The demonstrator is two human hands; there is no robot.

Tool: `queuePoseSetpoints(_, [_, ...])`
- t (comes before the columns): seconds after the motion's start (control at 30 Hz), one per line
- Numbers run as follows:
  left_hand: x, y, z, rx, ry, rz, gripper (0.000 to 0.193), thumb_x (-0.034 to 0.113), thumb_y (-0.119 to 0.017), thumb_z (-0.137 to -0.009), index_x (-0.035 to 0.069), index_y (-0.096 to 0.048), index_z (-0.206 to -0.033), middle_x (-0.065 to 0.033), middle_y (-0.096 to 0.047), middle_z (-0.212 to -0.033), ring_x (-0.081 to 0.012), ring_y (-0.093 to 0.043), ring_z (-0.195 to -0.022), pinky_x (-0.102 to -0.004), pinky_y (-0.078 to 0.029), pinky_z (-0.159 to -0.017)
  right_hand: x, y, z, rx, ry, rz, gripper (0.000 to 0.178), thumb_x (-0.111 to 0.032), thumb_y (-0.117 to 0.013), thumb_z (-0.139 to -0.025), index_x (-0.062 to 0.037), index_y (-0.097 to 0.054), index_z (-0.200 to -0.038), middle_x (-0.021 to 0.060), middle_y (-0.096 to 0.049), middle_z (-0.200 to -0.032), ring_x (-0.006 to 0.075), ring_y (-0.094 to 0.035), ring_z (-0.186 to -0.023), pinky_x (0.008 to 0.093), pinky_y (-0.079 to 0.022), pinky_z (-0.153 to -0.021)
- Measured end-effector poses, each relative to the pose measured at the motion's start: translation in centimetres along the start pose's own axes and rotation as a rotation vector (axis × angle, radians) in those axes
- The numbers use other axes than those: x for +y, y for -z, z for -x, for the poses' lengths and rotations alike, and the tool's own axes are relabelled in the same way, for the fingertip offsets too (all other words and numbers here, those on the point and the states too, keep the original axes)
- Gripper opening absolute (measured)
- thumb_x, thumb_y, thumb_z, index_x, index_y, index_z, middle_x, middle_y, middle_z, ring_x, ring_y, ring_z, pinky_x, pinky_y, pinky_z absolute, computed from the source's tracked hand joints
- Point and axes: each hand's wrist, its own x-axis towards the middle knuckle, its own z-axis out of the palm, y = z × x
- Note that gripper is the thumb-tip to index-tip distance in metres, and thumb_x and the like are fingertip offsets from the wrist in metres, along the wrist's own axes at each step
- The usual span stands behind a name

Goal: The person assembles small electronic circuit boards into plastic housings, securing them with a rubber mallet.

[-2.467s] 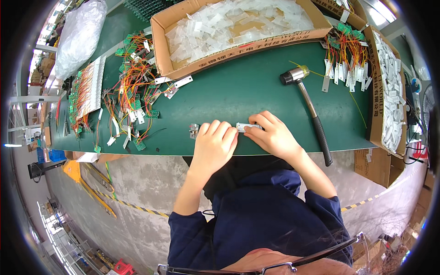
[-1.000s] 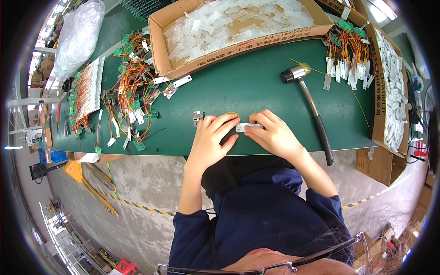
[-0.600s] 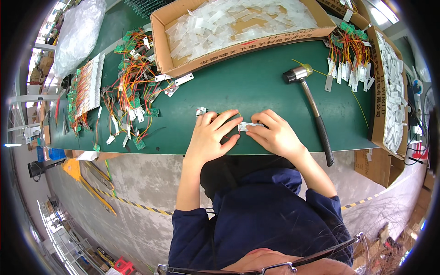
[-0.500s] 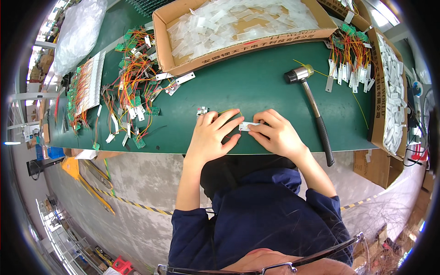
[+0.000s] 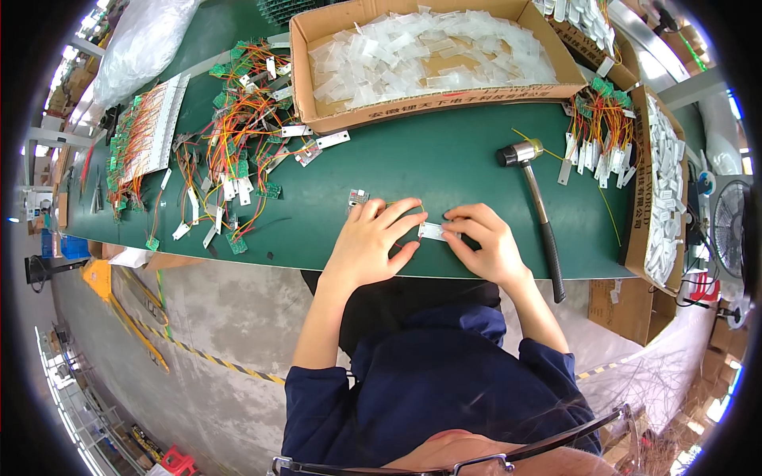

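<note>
Head view, looking down over the person's own forearms onto a green worktop (image 5: 444, 166). A small white flat strip (image 5: 433, 231) lies on the worktop between the 2 hands, its long axis running left to right, close to the near edge. The right hand (image 5: 486, 242) is nearer: its fingertips curl onto the strip's right end and pinch it against the surface. The left hand (image 5: 371, 242) lies palm down just left of the strip, fingers spread and pointing toward it, thumb tip at the strip's left end; whether it grips the strip cannot be told. A tiny grey part (image 5: 358, 197) sits on the worktop just beyond the left hand's fingers, not touched. Both forearms rise from the lower edge and angle inward. A hammer (image 5: 536, 208) lies to the right of the right hand, head away from the person. A cardboard box (image 5: 432, 107) of clear pieces stands farther back; wired green boards (image 5: 238, 127) spread at left.
</note>
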Motion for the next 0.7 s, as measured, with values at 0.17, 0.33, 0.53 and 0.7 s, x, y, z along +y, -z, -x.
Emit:
queuePoseSetpoints(0.17, [-0.5, -0.1, 0.7, -0.017, 0.013, 0.001, 0.041, 0.023, -0.070, -0.078, 0.020, -0.061, -0.118, 0.0063, -0.054, -0.131, -0.0266, -0.048, -0.098, -0.0393, -0.040, -0.090, -1.5, 2.5, -6.4, 0.264, -0.157, -0.040, 0.010, 0.000, -0.068, -0.080, -0.0032, -0.067, -0.090, 0.0104, -0.066, -0.090, 0.0269, -0.064, -0.084, 0.0353, -0.052, -0.069])
queuePoseSetpoints(0.33, [-0.3, 0.0, 0.1, 0.001, -0.028, 0.027, 0.041, 0.023, -0.069, -0.079, 0.020, -0.061, -0.118, 0.0056, -0.054, -0.130, -0.0272, -0.048, -0.099, -0.0406, -0.041, -0.091, 2.1, 3.7, -17.1, 0.233, -0.195, 0.233, 0.016, -0.013, -0.057, -0.088, -0.0036, -0.067, -0.096, 0.0153, -0.067, -0.096, 0.0310, -0.065, -0.090, 0.0394, -0.052, -0.077])
queuePoseSetpoints(0.53, [-0.2, -0.2, 0.3, 0.022, -0.027, 0.044, 0.037, 0.021, -0.069, -0.079, 0.018, -0.061, -0.115, 0.0042, -0.055, -0.127, -0.0270, -0.050, -0.097, -0.0409, -0.042, -0.090, 8.4, -1.9, -23.2, -0.241, -0.285, 0.536, 0.031, -0.016, -0.060, -0.084, -0.0081, -0.065, -0.114, 0.0223, -0.065, -0.106, 0.0356, -0.064, -0.103, 0.0450, -0.051, -0.088])
queuePoseSetpoints(0.7, [-0.3, -0.1, 0.5, 0.029, -0.035, 0.049, 0.037, 0.021, -0.069, -0.079, 0.017, -0.060, -0.115, 0.0040, -0.055, -0.125, -0.0259, -0.050, -0.095, -0.0402, -0.042, -0.089, 9.9, -3.1, -24.7, -0.225, -0.444, 0.529, 0.027, -0.017, -0.062, -0.081, -0.0070, -0.063, -0.106, 0.0228, -0.062, -0.113, 0.0380, -0.061, -0.106, 0.0468, -0.051, -0.088])
